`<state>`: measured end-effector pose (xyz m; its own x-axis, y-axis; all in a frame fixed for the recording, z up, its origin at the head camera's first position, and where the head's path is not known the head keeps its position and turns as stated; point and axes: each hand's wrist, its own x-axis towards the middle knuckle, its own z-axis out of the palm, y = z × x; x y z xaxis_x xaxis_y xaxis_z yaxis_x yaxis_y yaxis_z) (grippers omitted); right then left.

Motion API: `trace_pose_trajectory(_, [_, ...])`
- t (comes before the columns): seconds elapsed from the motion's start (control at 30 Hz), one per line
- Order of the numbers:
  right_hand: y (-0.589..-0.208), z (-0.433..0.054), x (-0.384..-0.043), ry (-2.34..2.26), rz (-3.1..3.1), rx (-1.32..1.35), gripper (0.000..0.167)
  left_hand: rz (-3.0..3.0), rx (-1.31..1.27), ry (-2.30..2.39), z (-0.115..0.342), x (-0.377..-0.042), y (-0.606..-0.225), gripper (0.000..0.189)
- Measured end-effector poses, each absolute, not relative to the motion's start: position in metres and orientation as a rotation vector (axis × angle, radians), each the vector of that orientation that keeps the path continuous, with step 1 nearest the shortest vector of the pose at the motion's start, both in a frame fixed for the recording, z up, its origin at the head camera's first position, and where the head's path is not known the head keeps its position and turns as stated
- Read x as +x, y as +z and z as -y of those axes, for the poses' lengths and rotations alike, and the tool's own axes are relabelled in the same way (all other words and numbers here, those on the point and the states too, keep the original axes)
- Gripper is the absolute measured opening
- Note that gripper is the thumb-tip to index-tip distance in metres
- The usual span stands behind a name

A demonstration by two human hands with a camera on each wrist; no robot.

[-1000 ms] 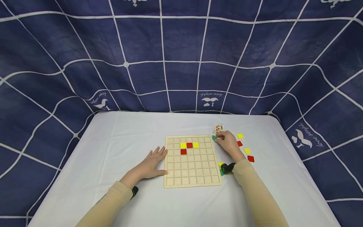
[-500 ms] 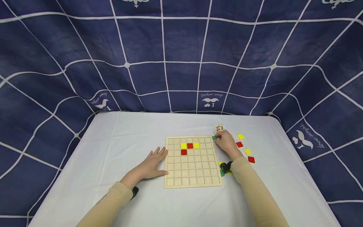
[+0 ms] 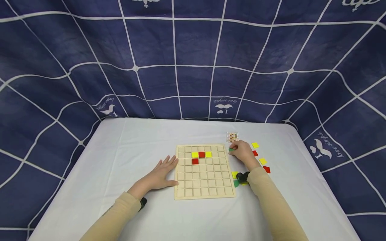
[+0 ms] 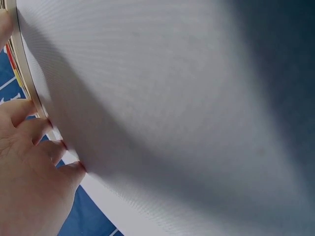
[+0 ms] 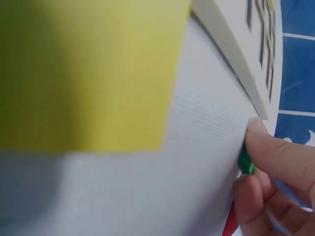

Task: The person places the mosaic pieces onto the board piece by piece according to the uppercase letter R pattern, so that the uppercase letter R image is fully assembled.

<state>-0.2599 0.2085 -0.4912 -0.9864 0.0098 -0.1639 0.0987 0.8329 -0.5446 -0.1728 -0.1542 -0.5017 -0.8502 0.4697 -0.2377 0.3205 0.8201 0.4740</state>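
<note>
My left hand [image 3: 161, 174] lies with fingers spread at the left side of a square wooden grid board [image 3: 203, 184]. Its fingertips and thumb touch the board's edge. Between thumb and fingers, my right hand [image 3: 243, 153] pinches a small green tile [image 5: 245, 161], just off the board's upper right corner. Two yellow tiles sit in the grid with a red tile [image 3: 201, 154] between them, and another red tile [image 3: 195, 161] lies one row nearer. In the right wrist view, a yellow tile [image 5: 98, 73] fills the upper left, close to the camera.
A small printed pattern card [image 3: 232, 136] lies beyond the right hand. Loose yellow tiles [image 3: 255, 145] and red tiles [image 3: 266, 169] lie to its right. Another green tile [image 3: 236, 183] and yellow tiles lie beside the board, partly under the right wrist's camera [image 3: 242, 177].
My right hand has drawn the green tile slightly right and nearer, away from the board's corner. The left hand and the tiles on the board have stayed put.
</note>
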Motion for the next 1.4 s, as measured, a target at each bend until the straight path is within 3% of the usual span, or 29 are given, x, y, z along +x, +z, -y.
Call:
trace_pose_trajectory(0.27, [-0.486,-0.21,-0.255,-0.84,-2.85,0.067,0.019,-2.659,0.59,0.611,0.154,-0.173,-0.503,0.096])
trace_pose_trajectory(0.57, [-0.473,-0.198,-0.25,-1.191,-2.868,-0.029,0.025,-2.667,0.599,0.601,0.156,-0.173,-0.501,0.096])
trace_pose_trajectory(0.87, [-0.476,-0.181,-0.247,-1.227,-2.792,-0.166,0.014,-2.657,0.604,0.61,0.155,-0.173,-0.502,0.096])
trace_pose_trajectory(1.1, [-0.479,-0.169,-0.246,-1.218,-2.735,-0.199,0.025,-2.651,0.602,0.615,0.154,-0.173,-0.501,0.096])
trace_pose_trajectory(1.4, [-0.485,-0.162,-0.246,-1.086,-2.789,-0.227,0.006,-2.651,0.611,0.625,0.155,-0.173,-0.503,0.095])
